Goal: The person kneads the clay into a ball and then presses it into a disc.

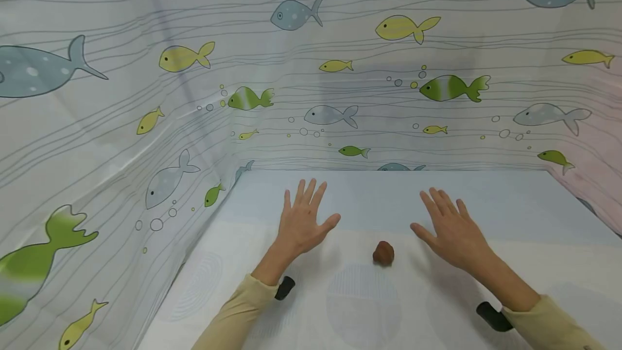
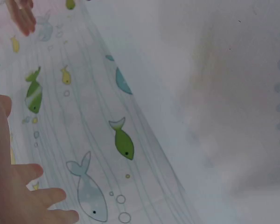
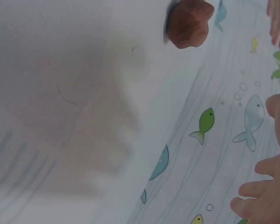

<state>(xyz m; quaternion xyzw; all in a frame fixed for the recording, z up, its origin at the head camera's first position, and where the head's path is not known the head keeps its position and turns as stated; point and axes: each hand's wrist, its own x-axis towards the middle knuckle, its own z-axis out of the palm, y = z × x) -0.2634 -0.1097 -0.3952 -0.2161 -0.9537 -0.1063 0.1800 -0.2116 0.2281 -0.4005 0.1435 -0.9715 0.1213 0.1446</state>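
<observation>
A small reddish-brown lump (image 1: 383, 253), uneven and rounded, lies on the pale table between the two hands. It also shows at the top of the right wrist view as a brown lump (image 3: 188, 23); its exact kind cannot be told. My left hand (image 1: 302, 226) hovers to its left with fingers spread and straight, holding nothing. To its right, my right hand (image 1: 454, 234) is held over the table, fingers extended and thumb apart, also holding nothing. Neither hand touches the lump.
The table (image 1: 340, 204) has a white and light-blue cover with printed circles. Fish-patterned sheeting (image 1: 364, 85) rises behind it and along the left side. A dark band (image 1: 285, 288) sits at the left wrist, another dark band (image 1: 494, 316) at the right.
</observation>
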